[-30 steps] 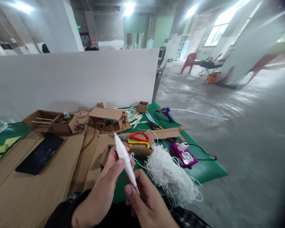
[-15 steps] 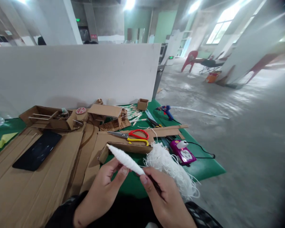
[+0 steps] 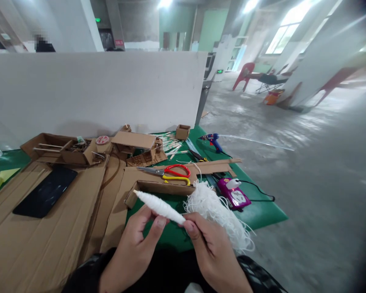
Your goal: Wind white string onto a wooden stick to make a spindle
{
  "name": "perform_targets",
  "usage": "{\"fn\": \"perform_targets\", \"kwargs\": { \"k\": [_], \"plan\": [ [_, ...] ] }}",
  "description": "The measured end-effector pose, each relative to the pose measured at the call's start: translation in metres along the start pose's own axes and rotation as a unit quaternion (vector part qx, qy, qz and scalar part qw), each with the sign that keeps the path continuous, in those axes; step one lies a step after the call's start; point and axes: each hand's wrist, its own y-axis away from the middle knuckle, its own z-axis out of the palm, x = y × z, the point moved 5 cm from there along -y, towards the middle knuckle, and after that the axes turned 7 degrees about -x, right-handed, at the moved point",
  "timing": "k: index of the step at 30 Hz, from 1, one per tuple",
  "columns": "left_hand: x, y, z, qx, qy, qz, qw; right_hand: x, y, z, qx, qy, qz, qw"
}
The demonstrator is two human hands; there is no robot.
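Note:
A spindle-shaped stick wound with white string slants between my hands, its bare tip pointing up and left. My left hand pinches it around the middle with thumb and fingers. At its lower right end, my right hand closes thumb and fingers on it. A loose heap of white string lies just behind and right of my right hand. Beyond the spindle is a long cardboard strip frame. Scissors with one red and one yellow handle rest on cardboard behind that.
A black phone lies on cardboard sheets at left. Cardboard boxes and scattered sticks are at the back. A glue gun and a purple power strip with a cable sit right. A white partition stands behind.
The view has shifted slightly. The spindle's tip has dipped a little to the left, and both hands keep hold of it. A person's head now shows above the partition at left.

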Motion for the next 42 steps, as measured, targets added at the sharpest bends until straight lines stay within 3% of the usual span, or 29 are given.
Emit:
{"fn": "perform_targets", "kwargs": {
  "k": [6, 12, 15, 21, 26, 31, 35, 39, 42],
  "plan": [
    [-0.006, 0.001, -0.005, 0.04, -0.02, 0.002, 0.999, 0.003, 0.0, 0.005, -0.039, -0.059, 0.033, 0.997],
    [-0.005, 0.001, -0.003, 0.043, -0.007, 0.024, 0.999, -0.001, -0.004, -0.001, -0.013, 0.002, -0.014, 1.0],
    [-0.008, 0.002, -0.002, 0.051, 0.01, 0.014, 0.999, 0.002, -0.004, 0.002, -0.019, 0.0, -0.005, 1.0],
    [-0.013, 0.001, 0.005, -0.007, 0.084, -0.012, 0.996, 0.01, 0.001, 0.009, -0.02, -0.067, 0.027, 0.997],
    [-0.016, 0.001, 0.005, 0.002, 0.083, -0.043, 0.996, 0.004, -0.003, 0.008, -0.058, 0.011, -0.033, 0.998],
    [-0.02, 0.0, 0.003, 0.034, 0.095, -0.054, 0.993, 0.003, -0.005, 0.009, -0.083, 0.026, -0.029, 0.996],
    [-0.019, 0.0, 0.001, 0.039, 0.084, -0.056, 0.994, 0.009, -0.003, 0.005, -0.06, 0.052, 0.008, 0.997],
    [-0.019, 0.002, -0.005, 0.08, 0.06, -0.044, 0.994, 0.001, -0.005, 0.0, -0.03, 0.103, -0.06, 0.992],
    [-0.02, 0.003, -0.007, 0.103, 0.057, -0.04, 0.992, -0.001, -0.006, -0.001, -0.034, 0.131, -0.069, 0.988]
  ]
}}
